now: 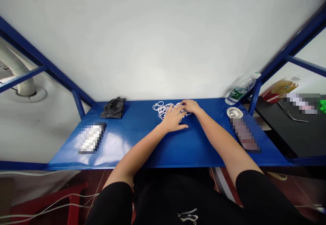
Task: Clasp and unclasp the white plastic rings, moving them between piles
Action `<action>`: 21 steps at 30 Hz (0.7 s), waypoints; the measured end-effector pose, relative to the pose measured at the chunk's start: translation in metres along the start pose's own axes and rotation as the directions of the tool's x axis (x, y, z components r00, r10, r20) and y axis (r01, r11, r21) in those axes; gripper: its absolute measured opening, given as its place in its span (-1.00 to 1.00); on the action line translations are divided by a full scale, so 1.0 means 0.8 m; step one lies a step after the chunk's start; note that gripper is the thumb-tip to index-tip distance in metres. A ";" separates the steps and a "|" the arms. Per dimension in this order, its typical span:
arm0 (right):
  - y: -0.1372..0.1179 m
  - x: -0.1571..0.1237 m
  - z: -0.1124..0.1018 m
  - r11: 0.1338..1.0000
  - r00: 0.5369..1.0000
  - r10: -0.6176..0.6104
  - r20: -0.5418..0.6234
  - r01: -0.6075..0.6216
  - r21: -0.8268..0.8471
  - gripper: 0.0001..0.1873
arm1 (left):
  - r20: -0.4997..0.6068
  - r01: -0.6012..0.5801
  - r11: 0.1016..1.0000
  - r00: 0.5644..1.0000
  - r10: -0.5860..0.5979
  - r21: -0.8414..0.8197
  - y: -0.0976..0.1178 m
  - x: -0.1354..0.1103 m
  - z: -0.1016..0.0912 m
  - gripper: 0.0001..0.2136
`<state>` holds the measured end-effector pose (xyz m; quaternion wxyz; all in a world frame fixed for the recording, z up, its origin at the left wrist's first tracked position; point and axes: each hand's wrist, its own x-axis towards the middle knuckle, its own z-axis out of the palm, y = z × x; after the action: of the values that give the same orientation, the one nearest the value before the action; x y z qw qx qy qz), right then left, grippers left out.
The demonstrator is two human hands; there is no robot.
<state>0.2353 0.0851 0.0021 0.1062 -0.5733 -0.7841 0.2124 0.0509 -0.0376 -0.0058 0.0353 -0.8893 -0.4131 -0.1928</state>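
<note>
A loose pile of thin white rings (161, 108), some with small tabs, lies on the blue tabletop (137, 133) near the wall. My left hand (173, 119) rests palm down over the pile's front, fingers spread and thumb pointing right. It covers many of the rings. At the pile's back right is my right hand (191, 106), its fingers bent and pointing left. Its fingertips and thumb close around the edge of a white ring, partly hidden by both hands.
A crumpled black plastic bag (113, 108) and a blurred phone-like object (92, 138) lie left. On the right are a water bottle (239, 90) leaning on the frame, a white cable coil (234, 113) and another blurred flat object (245, 135). Blue frame bars (78, 102) flank the table.
</note>
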 end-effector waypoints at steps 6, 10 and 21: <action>0.022 0.001 0.010 0.990 0.998 -0.013 -0.055 0.020 0.138 -0.69 | -0.052 -0.219 0.976 0.974 0.219 -0.007 0.034 0.022 0.020 -0.54; 0.022 0.010 0.006 0.977 0.985 -0.127 -0.114 0.144 0.154 -0.71 | 0.037 -0.373 0.926 0.926 0.375 -0.054 0.048 0.039 0.036 -0.61; -0.034 0.061 0.022 0.918 0.926 -0.377 0.024 0.377 -0.124 -0.94 | 0.123 -0.219 0.975 0.967 0.223 -0.040 0.065 0.093 0.077 -0.57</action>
<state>0.1897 0.1205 -0.0049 0.1089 -0.4174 -0.8915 0.1380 0.1530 -0.0042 -0.0297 0.0185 -0.9407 -0.3102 -0.1361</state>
